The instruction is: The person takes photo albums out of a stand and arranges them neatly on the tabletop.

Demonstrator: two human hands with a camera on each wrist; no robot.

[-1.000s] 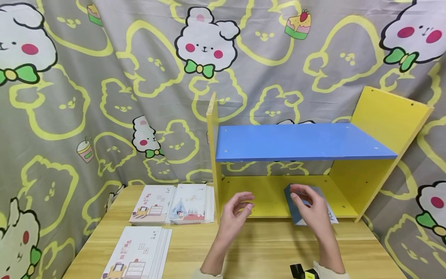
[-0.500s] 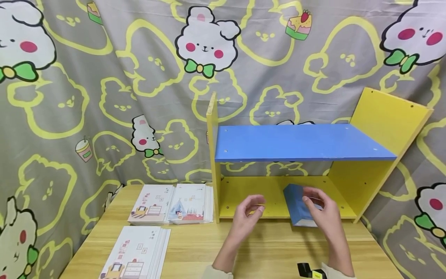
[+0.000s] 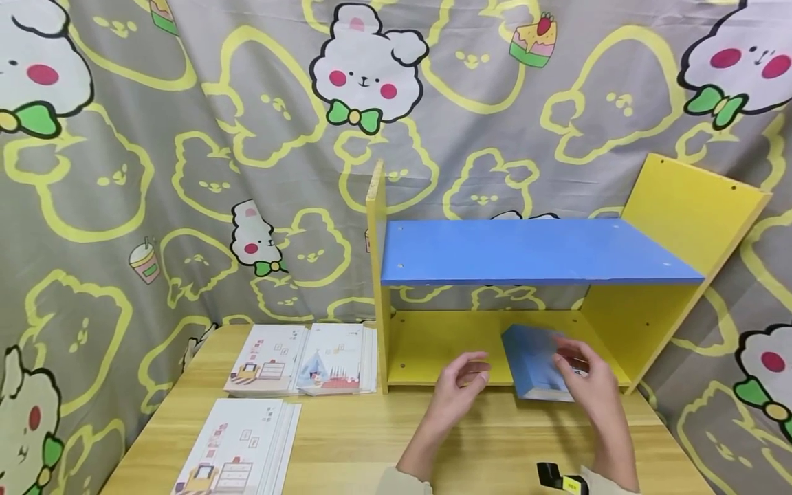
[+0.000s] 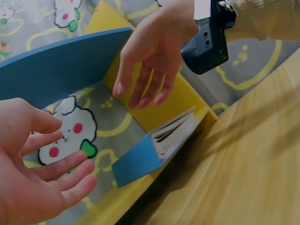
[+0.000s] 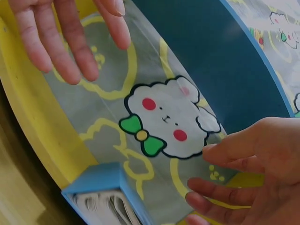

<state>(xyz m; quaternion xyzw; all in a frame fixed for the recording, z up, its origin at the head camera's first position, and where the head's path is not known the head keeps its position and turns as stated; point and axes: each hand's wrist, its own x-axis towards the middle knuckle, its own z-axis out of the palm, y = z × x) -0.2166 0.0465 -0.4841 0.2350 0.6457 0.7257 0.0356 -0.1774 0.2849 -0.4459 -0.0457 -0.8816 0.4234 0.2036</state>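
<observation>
A thick blue book (image 3: 540, 364) lies on the lower yellow board of a shelf unit, its near end jutting past the front edge. Page edges (image 4: 174, 136) show at that end in the left wrist view. Over the book's right side hovers my right hand (image 3: 588, 381), fingers loosely bent and holding nothing. My left hand (image 3: 454, 392) is in the air left of the book, in front of the lower board, also holding nothing. Both wrist views show gaps between the book (image 5: 105, 187) and the hands.
The unit has a blue upper shelf (image 3: 532, 251) and yellow side panels (image 3: 693, 206). Stacks of white illustrated booklets (image 3: 269, 357) stand on the wooden table (image 3: 346, 440) to the left. A patterned curtain (image 3: 278, 165) hangs behind. A black wrist camera (image 4: 206, 49) is on my right wrist.
Both hands have shifted to the right through the air. The right one has moved off the book's left part, so more of its blue cover shows. The book stays in place.
</observation>
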